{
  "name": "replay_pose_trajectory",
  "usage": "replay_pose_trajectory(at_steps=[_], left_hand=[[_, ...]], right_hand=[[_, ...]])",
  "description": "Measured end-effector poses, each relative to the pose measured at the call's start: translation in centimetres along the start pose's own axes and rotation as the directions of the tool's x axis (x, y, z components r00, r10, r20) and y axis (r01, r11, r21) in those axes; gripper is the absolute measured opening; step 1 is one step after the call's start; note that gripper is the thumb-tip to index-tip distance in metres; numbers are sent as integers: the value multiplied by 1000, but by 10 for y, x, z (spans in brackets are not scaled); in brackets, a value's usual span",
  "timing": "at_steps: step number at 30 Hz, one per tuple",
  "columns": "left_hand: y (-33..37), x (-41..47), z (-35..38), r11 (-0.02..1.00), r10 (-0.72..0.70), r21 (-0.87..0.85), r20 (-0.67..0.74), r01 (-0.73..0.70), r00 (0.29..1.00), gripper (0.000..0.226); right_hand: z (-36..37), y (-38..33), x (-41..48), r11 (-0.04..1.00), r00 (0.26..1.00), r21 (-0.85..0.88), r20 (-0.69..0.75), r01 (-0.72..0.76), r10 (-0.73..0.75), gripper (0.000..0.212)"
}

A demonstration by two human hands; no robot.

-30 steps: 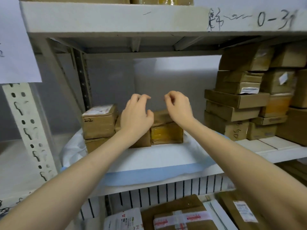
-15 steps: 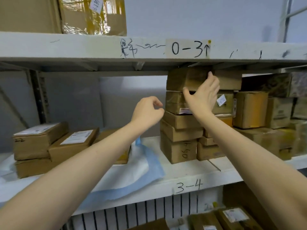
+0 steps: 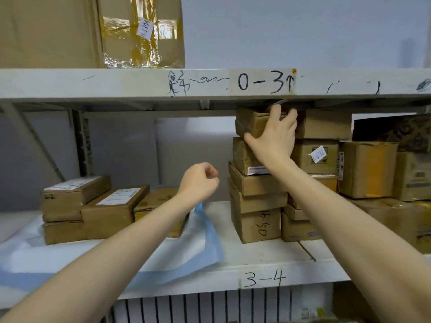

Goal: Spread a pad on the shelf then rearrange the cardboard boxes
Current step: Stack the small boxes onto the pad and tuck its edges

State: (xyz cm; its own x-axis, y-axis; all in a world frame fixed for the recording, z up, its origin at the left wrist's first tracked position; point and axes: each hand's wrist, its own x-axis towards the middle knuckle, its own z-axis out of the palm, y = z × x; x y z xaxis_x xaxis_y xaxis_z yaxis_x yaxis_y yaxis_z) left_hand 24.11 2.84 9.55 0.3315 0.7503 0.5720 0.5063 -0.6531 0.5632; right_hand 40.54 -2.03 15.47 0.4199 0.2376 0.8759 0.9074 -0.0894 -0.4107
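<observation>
A white pad with a blue edge lies on the left half of the white shelf. Several brown cardboard boxes rest on it at the left. A tall stack of boxes stands on the bare shelf to the right. My right hand is clamped on the top box of the stack, fingers over its top right corner, thumb under its lower edge. My left hand hovers loosely curled in front of the gap between the two groups, holding nothing.
More boxes fill the shelf at the right, close against the stack. The upper shelf beam sits just above the top box. A large taped carton stands on the upper shelf. A metal upright is at the back left.
The view swung right from the boxes on the pad to the tall stack. My right hand rose from the pad's boxes and closed on the top box; the left hand followed, curled.
</observation>
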Motion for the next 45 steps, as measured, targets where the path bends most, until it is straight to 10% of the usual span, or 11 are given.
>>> replay_pose_trajectory(at_steps=[13,27,33,45], left_hand=[[-78,-5,-66,990,-136,8,-131,139,982,13],[-213,-22,-178,881,-16,461,-204,110,979,39],[-239,-16,-168,803,-9,596,44,-19,999,32],[-244,-7,-163,793,-6,609,9,-1,1000,24]], right_hand=[[31,-80,-53,878,969,426,18,217,-248,71],[186,-169,-102,827,739,449,671,-339,-61,116],[222,-169,-105,824,507,307,862,-477,-28,73],[236,-187,-124,940,713,296,696,-171,-89,66]])
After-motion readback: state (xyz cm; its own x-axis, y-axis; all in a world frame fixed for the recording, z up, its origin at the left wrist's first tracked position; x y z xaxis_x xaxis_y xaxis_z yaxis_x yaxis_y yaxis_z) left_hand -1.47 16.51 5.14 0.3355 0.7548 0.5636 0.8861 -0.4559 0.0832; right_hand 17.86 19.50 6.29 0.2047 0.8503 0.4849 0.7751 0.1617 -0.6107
